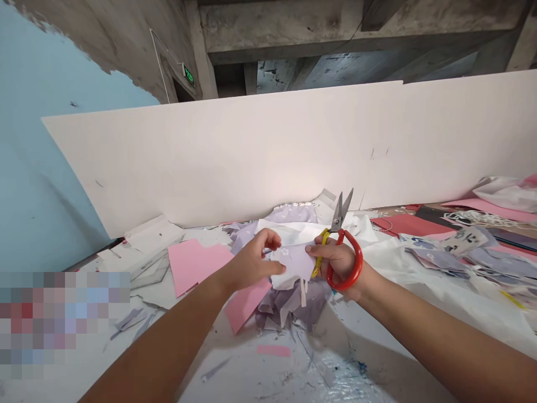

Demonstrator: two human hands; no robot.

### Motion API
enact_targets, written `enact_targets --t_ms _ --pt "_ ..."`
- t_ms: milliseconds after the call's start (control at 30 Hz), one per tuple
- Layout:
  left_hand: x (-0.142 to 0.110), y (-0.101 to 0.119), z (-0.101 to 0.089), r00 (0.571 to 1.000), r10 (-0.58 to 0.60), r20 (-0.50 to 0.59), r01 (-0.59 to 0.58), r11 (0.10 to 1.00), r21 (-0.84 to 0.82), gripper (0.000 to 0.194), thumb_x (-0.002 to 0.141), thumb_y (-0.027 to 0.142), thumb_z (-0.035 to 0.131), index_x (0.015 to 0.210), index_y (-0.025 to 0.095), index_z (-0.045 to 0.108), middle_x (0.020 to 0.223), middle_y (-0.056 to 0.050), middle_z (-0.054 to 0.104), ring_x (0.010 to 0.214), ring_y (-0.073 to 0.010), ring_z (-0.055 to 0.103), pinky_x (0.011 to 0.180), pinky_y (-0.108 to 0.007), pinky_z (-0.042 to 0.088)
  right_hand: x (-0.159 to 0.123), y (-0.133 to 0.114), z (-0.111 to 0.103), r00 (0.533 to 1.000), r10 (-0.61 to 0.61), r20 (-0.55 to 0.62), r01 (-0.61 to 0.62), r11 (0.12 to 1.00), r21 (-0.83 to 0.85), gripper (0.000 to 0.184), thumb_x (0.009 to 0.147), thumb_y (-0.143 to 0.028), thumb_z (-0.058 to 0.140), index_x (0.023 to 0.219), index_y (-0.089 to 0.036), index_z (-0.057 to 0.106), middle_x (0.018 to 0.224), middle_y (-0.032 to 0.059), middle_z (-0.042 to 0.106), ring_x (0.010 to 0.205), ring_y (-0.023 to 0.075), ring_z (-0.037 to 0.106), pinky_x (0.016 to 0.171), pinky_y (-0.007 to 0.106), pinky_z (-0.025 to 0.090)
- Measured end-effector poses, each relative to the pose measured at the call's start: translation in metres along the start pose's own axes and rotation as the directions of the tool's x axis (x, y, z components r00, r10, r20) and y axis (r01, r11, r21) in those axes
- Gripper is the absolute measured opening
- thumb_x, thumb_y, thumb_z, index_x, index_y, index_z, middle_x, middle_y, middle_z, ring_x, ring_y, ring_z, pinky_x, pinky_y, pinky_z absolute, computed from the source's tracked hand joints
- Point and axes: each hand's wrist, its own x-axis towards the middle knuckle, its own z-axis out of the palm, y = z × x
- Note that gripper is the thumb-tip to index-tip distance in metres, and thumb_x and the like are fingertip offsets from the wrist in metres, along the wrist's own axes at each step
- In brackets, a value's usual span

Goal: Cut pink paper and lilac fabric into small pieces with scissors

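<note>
My right hand point(338, 260) is closed around scissors with one red and one yellow handle point(356, 263). Their blades point(342, 210) point up and stand slightly apart. The thumb of the same hand pinches a small lavender fabric piece point(293, 260) with white flowers. My left hand point(254, 260) is at the left edge of that piece, thumb and fingers curved and apart; the thumb overlaps the edge. Whether it touches the cloth I cannot tell. Just below and behind lies crumpled lavender fabric point(289, 308), with more of it point(293, 214) against the board.
A tall white board point(251, 151) stands across the back of the work table point(235, 369). Pink sheets point(197, 266) lie at left beside white and grey scraps point(153, 229). At right are white cloth point(436, 291), patterned fabric pieces point(465, 240), red sheets point(413, 226) and white string point(482, 217).
</note>
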Motion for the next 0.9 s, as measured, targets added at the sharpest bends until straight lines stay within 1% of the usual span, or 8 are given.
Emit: enact_targets --t_ms 67,133,200,333,467,633,733,900 --pt "0.004 -0.010 -0.007 0.960 -0.132 0.245 0.184 0.962 -0.202 0.025 0.071 0.037 0.048 0.087 0.018 0.051 0.087 -0.005 0.055 0.080 -0.0162 0.051 0.066 -0.027 0.036 0.000 0.001 -0.001 0.998 -0.056 -0.031 0.056 0.998 -0.012 0.035 0.050 -0.012 0.067 0.069 -0.022 0.039 0.057 -0.0067 0.046 0.053 0.0120 0.050 0.047 0.024 0.040" --pt "0.007 -0.018 -0.007 0.823 -0.173 0.540 0.377 0.878 -0.294 0.040 0.075 0.049 0.037 0.082 0.013 0.055 0.084 -0.010 0.057 0.078 -0.0190 0.054 0.064 -0.029 0.036 0.001 0.004 -0.002 0.991 -0.129 -0.045 0.126 0.990 -0.067 0.035 0.052 -0.014 0.067 0.072 -0.022 0.039 0.058 -0.0070 0.045 0.052 0.0109 0.050 0.047 0.023 0.040" --pt "0.009 -0.022 0.000 0.762 -0.115 0.638 0.431 0.825 -0.366 0.052 0.075 0.058 0.033 0.084 0.012 0.056 0.089 -0.012 0.059 0.079 -0.0201 0.056 0.063 -0.028 0.037 0.001 0.007 -0.004 0.979 -0.199 -0.036 0.190 0.967 -0.169 0.033 0.055 -0.017 0.066 0.074 -0.022 0.040 0.059 -0.0070 0.045 0.051 0.0103 0.048 0.045 0.022 0.039" --pt "0.008 -0.019 0.023 0.913 -0.072 0.403 0.290 0.808 -0.513 0.038 0.074 0.048 0.047 0.093 0.015 0.056 0.085 -0.009 0.060 0.071 -0.0167 0.057 0.057 -0.024 0.035 0.002 0.014 -0.007 0.965 -0.262 0.006 0.246 0.899 -0.362 0.028 0.060 -0.020 0.062 0.076 -0.022 0.040 0.060 -0.0069 0.045 0.048 0.0100 0.047 0.044 0.023 0.038" --pt "0.007 -0.014 0.033 0.945 -0.141 0.294 0.275 0.830 -0.485 0.021 0.068 0.031 0.060 0.083 0.015 0.059 0.074 -0.005 0.061 0.063 -0.0137 0.057 0.053 -0.022 0.034 0.000 0.016 -0.006 0.957 -0.282 0.067 0.280 0.839 -0.467 0.027 0.063 -0.030 0.062 0.079 -0.022 0.042 0.061 -0.0061 0.047 0.048 0.0107 0.048 0.046 0.024 0.039" --pt "0.010 -0.012 0.021 0.985 -0.148 0.085 0.170 0.836 -0.522 0.024 0.069 0.031 0.059 0.090 0.018 0.058 0.084 -0.004 0.062 0.068 -0.0148 0.059 0.056 -0.024 0.036 -0.002 0.015 -0.005 0.952 -0.275 0.133 0.305 0.814 -0.495 0.031 0.071 -0.049 0.051 0.069 -0.019 0.044 0.058 -0.0050 0.044 0.046 0.0085 0.042 0.045 0.023 0.035" --pt "0.014 -0.011 0.008 0.978 -0.152 -0.141 0.059 0.855 -0.515 0.027 0.068 0.035 0.059 0.090 0.019 0.057 0.085 -0.004 0.062 0.070 -0.0157 0.060 0.057 -0.024 0.037 -0.005 0.012 -0.004 0.957 -0.215 0.193 0.288 0.764 -0.577 0.036 0.070 -0.054 0.050 0.067 -0.019 0.043 0.054 -0.0060 0.039 0.045 0.0078 0.038 0.044 0.022 0.032" --pt "0.015 -0.007 -0.007 0.897 -0.118 -0.426 -0.100 0.884 -0.457 0.030 0.067 0.038 0.059 0.089 0.018 0.054 0.085 -0.003 0.061 0.070 -0.0145 0.060 0.056 -0.023 0.038 -0.017 0.011 0.000 0.934 -0.057 0.353 0.307 0.636 -0.709 0.044 0.069 -0.060 0.047 0.072 -0.017 0.051 0.053 -0.0042 0.041 0.048 0.0104 0.042 0.046 0.023 0.034"
